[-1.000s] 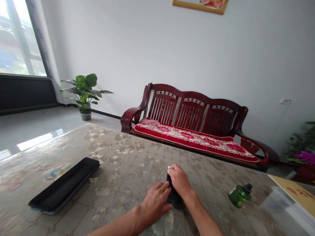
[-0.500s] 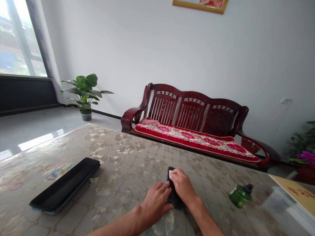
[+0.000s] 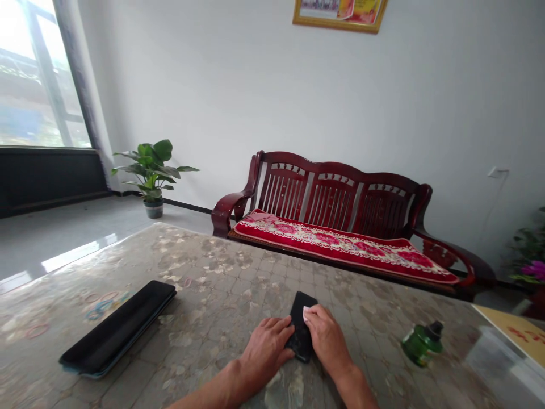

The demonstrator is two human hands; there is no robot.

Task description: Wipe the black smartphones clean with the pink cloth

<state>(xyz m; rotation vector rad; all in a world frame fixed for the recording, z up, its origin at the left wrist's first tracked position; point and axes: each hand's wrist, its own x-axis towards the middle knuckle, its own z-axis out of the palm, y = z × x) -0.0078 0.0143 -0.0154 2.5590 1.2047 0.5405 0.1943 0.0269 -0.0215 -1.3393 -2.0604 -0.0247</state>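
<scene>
A black smartphone (image 3: 303, 300) lies flat on the table, its upper end pointing away from me. My left hand (image 3: 264, 347) rests at the phone's left side, fingers and thumb against its edge, holding it in place. Over the phone's right half, my right hand (image 3: 328, 336) is closed on a small white piece of tissue or cloth (image 3: 305, 311), pressed to the screen. Only a corner of the white piece shows; the rest is hidden under the fingers.
A larger black tablet-like device (image 3: 121, 324) lies at left, near several rubber bands (image 3: 102, 307). At right are a green bottle (image 3: 422, 343) with a black top and a yellow board or box (image 3: 513, 329). A wooden bench (image 3: 332, 196) stands beyond the patterned table (image 3: 213, 341).
My right hand with the white piece has slid from the phone's upper end down and right, uncovering more of the screen. My left hand stays at the phone's left edge. The view has tilted slightly up.
</scene>
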